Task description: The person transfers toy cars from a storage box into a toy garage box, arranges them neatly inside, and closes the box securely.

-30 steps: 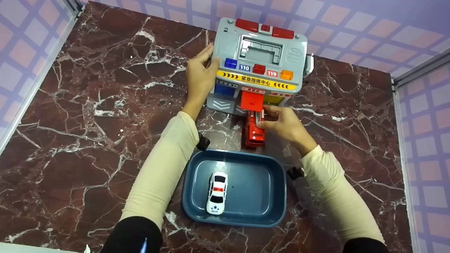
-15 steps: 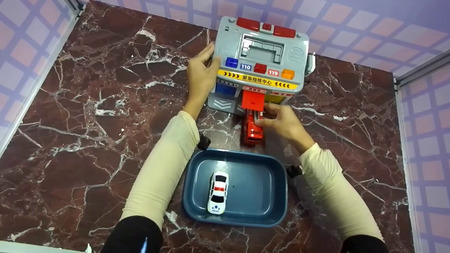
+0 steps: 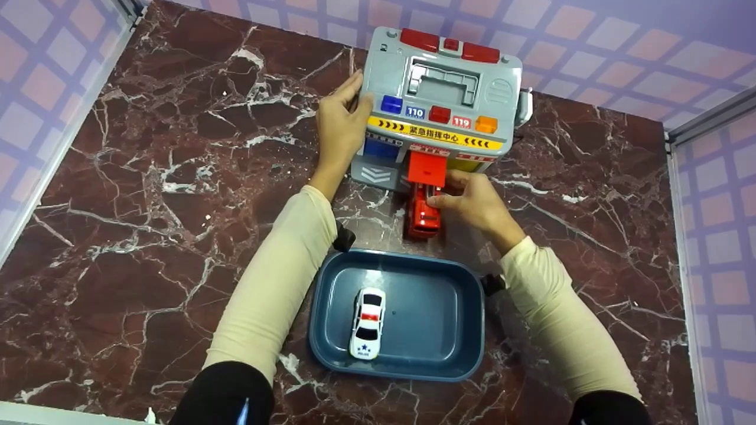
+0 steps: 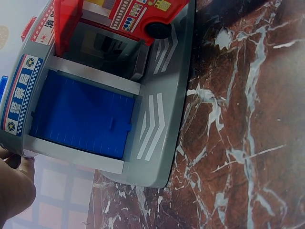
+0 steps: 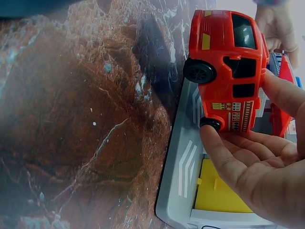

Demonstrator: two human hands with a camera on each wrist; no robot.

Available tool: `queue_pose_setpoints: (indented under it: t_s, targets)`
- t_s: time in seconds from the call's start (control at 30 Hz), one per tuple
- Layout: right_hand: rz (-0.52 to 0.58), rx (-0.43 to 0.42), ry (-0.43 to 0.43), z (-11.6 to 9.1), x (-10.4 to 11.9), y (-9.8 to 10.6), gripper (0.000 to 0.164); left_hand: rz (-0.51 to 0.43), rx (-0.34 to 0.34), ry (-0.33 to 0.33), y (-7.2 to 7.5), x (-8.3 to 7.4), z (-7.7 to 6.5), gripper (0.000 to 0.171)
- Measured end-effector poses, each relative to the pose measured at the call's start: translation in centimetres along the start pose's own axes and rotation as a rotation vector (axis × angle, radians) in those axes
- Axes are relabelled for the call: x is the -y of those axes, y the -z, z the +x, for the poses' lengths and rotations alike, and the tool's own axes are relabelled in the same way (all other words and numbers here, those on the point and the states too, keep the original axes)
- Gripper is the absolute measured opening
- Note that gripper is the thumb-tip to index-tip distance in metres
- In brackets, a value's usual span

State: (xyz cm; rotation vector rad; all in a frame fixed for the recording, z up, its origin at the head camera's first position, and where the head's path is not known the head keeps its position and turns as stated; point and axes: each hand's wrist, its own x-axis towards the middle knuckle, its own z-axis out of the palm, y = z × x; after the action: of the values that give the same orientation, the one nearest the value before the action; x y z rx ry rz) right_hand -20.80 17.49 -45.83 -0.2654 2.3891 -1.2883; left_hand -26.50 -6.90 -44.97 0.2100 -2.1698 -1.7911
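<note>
A grey toy emergency station stands at the back, its middle red door swung up and its blue door and yellow door down. My left hand holds the station's left side by the roof edge, thumb at the front corner; some fingers are hidden behind it. My right hand grips a red toy fire truck by its sides, thumb on one side and fingers on the other. The truck's rear is under the raised door, at the middle doorway, and its front points towards me.
A blue-grey plastic tub stands in front of the station, between my forearms. In it lies a white toy police car. Patterned panels border the marbled tabletop at the back and sides.
The fire truck has shifted slightly back and left, towards the doorway, with my right hand on it. My left hand stays on the station's side.
</note>
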Motion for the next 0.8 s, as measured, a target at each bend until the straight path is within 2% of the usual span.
queue_pose_setpoints:
  t_s: [0.3,0.63,0.8]
  targets:
    - [0.000,-0.014,-0.019,0.28,0.00,-0.03,0.049,-0.008,-0.001,0.015,-0.11,-0.04,0.01,0.039]
    - [0.013,-0.026,-0.010,0.55,0.06,-0.08,0.046,0.013,0.002,0.039,-0.12,-0.13,0.02,0.039]
    - [0.034,-0.037,0.002,0.80,-0.02,-0.16,0.045,-0.006,0.003,0.041,-0.17,-0.09,0.05,0.040]
